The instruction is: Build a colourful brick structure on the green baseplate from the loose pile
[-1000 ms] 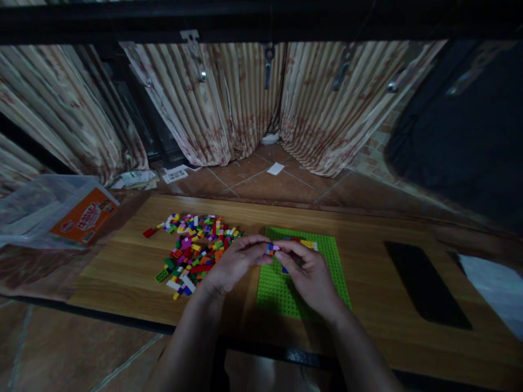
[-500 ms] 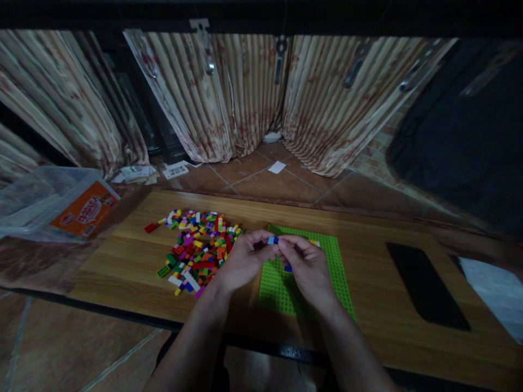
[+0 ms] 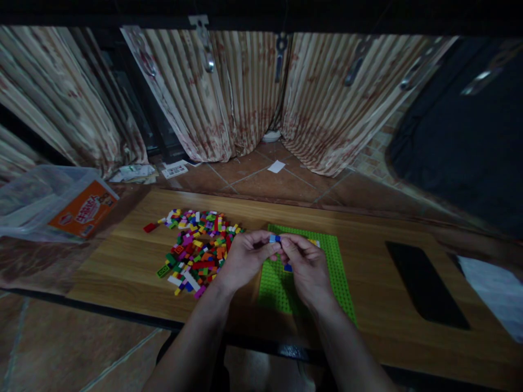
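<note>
Two-handed grip (image 3: 246,259), blue bricks (image 3: 273,239) partly hidden.

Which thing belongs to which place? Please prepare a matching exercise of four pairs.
1. green studded plastic baseplate
2. small light- and dark-blue toy bricks
3. flat black oblong panel
4. transparent plastic box with orange label

A. left of brown wooden table
B. held where left hand and right hand meet
C. between baseplate and white sheet
D. under both hands

Pairs: 1-D; 2-B; 3-C; 4-A
</note>
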{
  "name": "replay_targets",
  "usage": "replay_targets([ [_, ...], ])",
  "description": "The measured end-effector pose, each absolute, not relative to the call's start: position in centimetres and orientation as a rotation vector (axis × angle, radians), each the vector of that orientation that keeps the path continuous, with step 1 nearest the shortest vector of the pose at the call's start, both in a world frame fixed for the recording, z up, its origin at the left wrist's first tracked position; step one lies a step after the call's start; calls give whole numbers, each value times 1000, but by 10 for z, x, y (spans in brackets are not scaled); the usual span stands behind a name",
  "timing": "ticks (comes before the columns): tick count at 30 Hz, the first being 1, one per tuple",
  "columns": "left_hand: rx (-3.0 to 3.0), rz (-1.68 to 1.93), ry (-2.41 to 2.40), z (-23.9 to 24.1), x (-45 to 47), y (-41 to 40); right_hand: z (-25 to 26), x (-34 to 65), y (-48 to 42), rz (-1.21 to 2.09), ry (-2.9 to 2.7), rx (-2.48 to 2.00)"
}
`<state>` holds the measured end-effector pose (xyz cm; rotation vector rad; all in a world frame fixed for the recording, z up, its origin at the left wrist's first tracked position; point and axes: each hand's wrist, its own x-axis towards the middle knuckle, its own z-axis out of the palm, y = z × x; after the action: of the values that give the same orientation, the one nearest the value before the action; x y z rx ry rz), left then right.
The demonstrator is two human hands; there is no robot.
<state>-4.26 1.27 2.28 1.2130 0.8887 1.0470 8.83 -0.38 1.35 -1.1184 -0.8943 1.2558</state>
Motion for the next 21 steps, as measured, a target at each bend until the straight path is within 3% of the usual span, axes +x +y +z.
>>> replay_targets([
  [14, 1104, 1058, 886, 27, -49, 13, 21, 82, -4, 1649, -474, -861],
  [21, 1210, 1151, 914, 20, -45, 11, 23, 81, -5, 1662, -520, -884],
])
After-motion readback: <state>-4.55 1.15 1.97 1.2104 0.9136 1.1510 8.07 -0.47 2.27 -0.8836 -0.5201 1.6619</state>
